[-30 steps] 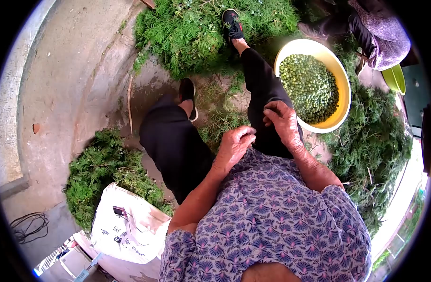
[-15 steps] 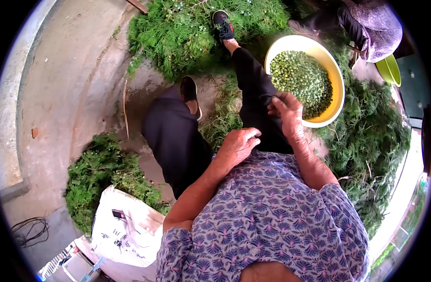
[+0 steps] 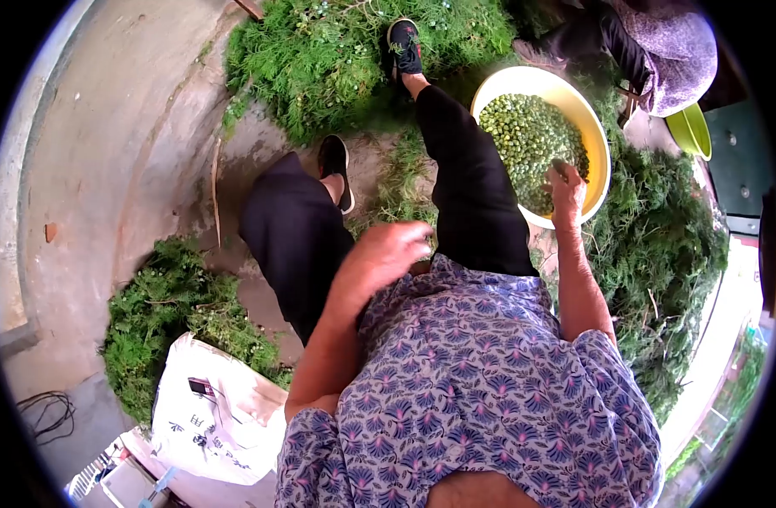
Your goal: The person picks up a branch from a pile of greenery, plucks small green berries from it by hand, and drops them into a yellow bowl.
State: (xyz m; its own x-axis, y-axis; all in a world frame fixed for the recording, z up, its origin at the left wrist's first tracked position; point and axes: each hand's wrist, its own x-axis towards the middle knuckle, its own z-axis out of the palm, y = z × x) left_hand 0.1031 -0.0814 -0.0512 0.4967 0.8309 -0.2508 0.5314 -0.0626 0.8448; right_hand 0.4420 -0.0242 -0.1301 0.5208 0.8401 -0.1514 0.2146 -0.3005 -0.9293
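My right hand (image 3: 566, 193) is over the near side of a yellow basin (image 3: 602, 152), its fingers bent down and slightly apart close to the small round green berries (image 3: 530, 135) inside. No held thing shows in it. In front of my lap, above the patterned shirt, is my left hand (image 3: 390, 252). Motion blurs its curled fingers, so I cannot see whether anything is between them. The basin stands beside my right leg (image 3: 473, 182).
Heaps of green conifer branches lie ahead (image 3: 320, 68), at the right (image 3: 659, 271) and at the left (image 3: 172, 322). A white sack (image 3: 206, 415) with a small dark device (image 3: 200, 386) is lower left. Another person (image 3: 672, 51) sits upper right near a green basin (image 3: 691, 131).
My right hand has moved from above my thigh forward and right, over the berries in the basin. My left hand has shifted left. The view has moved slightly.
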